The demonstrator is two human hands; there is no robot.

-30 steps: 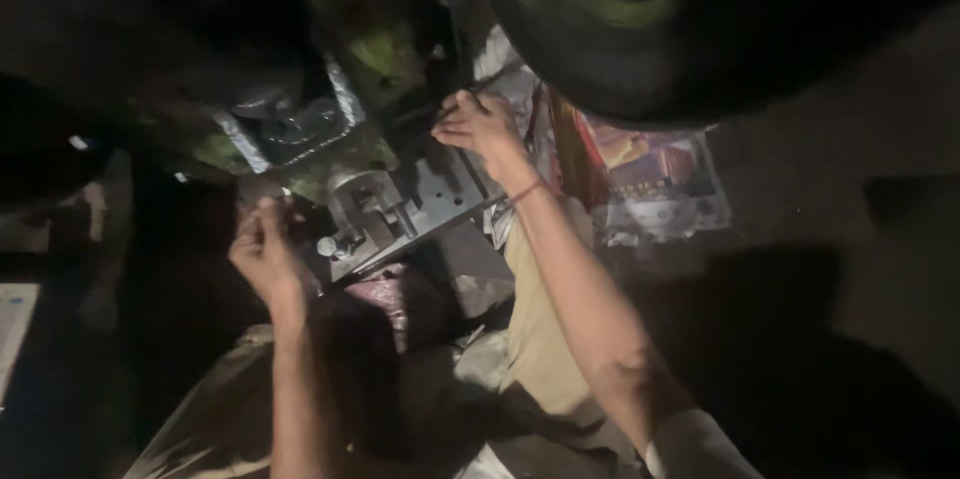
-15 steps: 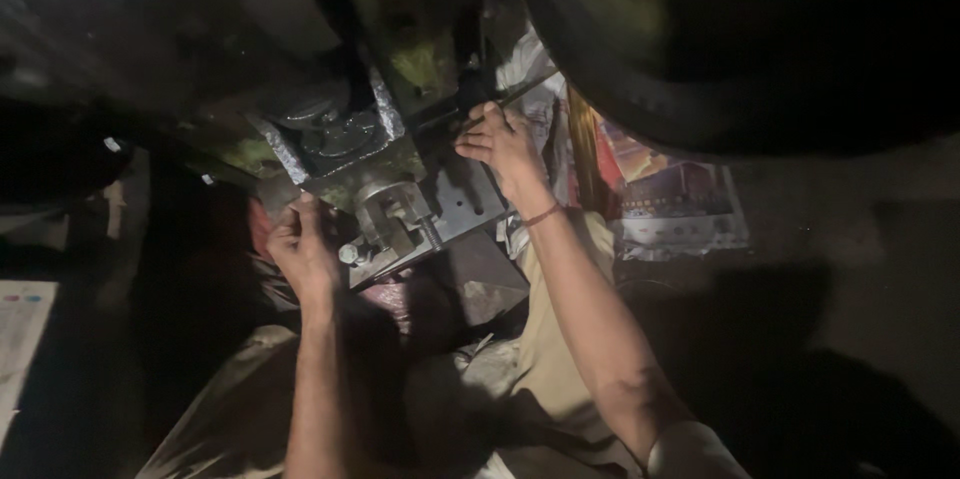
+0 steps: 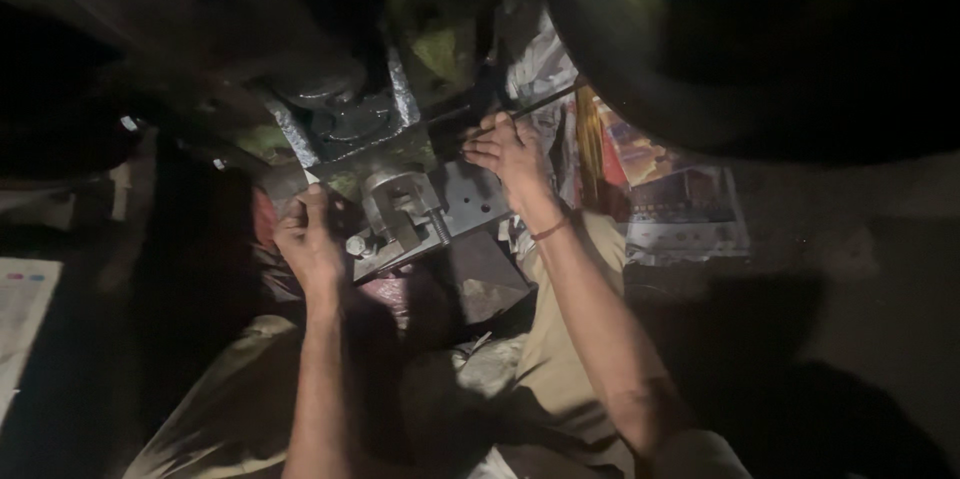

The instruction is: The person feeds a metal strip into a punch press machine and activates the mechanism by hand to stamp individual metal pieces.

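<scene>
Metal bracket assembly (image 3: 405,214) sits between both hands. Left hand (image 3: 310,244) has its grip closed on the bracket's left edge. Right hand (image 3: 510,154) lies on its right plate, fingers loosely spread, touching a thin dark rod (image 3: 540,104).

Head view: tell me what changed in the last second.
The left hand moved in from open air and closed on the left edge of the grey metal bracket. The right hand stayed at the bracket's upper right edge, by a thin dark rod. The printed paper lies as before.
</scene>
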